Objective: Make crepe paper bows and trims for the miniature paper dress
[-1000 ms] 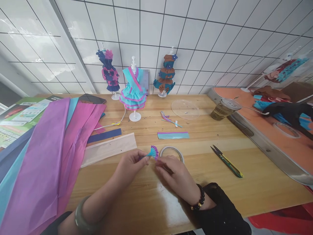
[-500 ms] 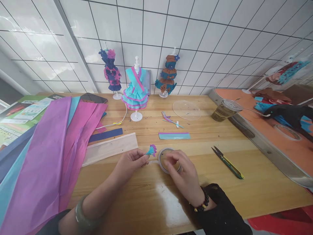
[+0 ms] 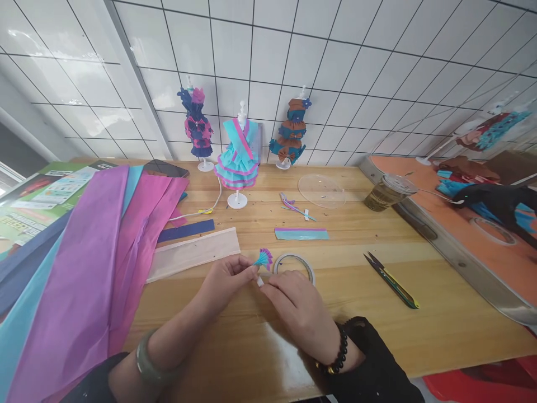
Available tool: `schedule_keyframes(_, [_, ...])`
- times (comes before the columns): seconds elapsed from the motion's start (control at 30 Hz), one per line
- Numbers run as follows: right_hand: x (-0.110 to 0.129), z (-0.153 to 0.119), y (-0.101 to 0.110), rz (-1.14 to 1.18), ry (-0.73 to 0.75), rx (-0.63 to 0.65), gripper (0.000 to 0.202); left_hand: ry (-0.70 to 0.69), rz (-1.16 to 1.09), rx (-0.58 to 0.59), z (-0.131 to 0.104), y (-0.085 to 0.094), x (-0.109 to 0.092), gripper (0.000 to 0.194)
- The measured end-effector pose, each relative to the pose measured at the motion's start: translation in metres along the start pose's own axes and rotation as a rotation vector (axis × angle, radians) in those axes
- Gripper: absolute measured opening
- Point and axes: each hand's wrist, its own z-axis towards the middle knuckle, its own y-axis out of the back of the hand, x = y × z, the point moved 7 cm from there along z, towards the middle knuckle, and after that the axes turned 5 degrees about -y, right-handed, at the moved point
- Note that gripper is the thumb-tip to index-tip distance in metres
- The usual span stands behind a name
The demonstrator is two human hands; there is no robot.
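Between thumb and fingers, my left hand (image 3: 230,280) pinches the base of a small pleated fan (image 3: 263,258), turquoise with a purple edge. My right hand (image 3: 293,305) is closed on a short whitish strip of tape (image 3: 260,281), just below and right of the fan. The tape roll (image 3: 311,267) lies flat behind my right hand, which covers its front part. A turquoise strip with a purple border (image 3: 301,234) rests on the wooden table beyond the roll.
Thread snips (image 3: 392,280) lie at the right. Purple, pink and blue sheets (image 3: 79,268) cover the left side. Dressed miniature mannequins (image 3: 237,154) stand along the back, a lidded cup (image 3: 388,192) at the back right. A pale strip (image 3: 195,253) lies left of centre.
My right hand has moved left from above the tape roll to the tape's end beside my left hand, and its fingers have closed. The camera view has shifted slightly.
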Motion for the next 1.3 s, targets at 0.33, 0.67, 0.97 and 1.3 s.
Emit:
schedule_keyframes(0.33, [0.005,0.011,0.004,-0.07,0.028,0.014,0.023,-0.019,0.003,0.021,-0.001,-0.001,-0.001,0.018])
schedule_keyframes(0.67, [0.005,-0.002,0.002,-0.038,0.046,0.03,0.017,-0.053,0.086,-0.049,0.004,0.009,0.0,0.021])
schedule_keyframes(0.97, [0.007,-0.021,-0.008,0.111,0.089,0.236,0.016,-0.103,0.159,-0.083,0.005,0.012,-0.001,0.02])
schedule_keyframes(1.3, [-0.031,0.005,-0.026,0.356,-0.527,0.3,0.027,-0.156,0.214,-0.069,0.004,0.014,-0.006,0.018])
